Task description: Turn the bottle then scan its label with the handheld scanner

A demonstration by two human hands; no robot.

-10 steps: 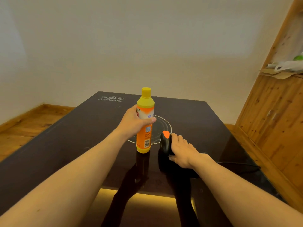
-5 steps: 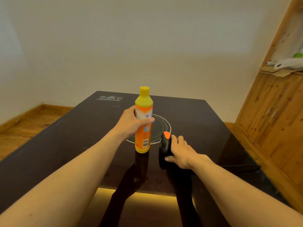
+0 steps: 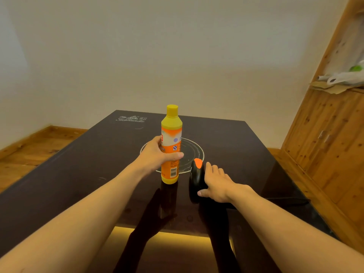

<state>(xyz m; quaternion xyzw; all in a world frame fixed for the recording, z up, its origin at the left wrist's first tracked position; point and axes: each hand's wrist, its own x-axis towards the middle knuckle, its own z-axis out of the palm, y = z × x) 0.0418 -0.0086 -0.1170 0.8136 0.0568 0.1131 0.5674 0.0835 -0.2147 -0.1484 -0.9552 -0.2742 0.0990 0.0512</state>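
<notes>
A yellow bottle (image 3: 171, 134) with an orange and white label stands upright on the dark glossy table (image 3: 78, 174), at the near edge of a white ring marking. Its barcode faces me, low on the right side. My left hand (image 3: 157, 155) wraps the bottle's middle from the left, thumb across the front. Just right of it lies a black handheld scanner (image 3: 196, 180) with an orange button on top. My right hand (image 3: 215, 183) rests over the scanner's right side, fingers curled on it; the scanner sits on the table.
A dark cable (image 3: 285, 200) runs right from the scanner. A wooden cabinet wall (image 3: 325, 144) stands at the right, with plastic bags (image 3: 342, 77) on a ledge. White walls lie behind the table, wooden floor (image 3: 29, 154) at the left.
My left hand has slid lower on the bottle, and the label has turned a little, showing more white. My right hand has stayed on the scanner.
</notes>
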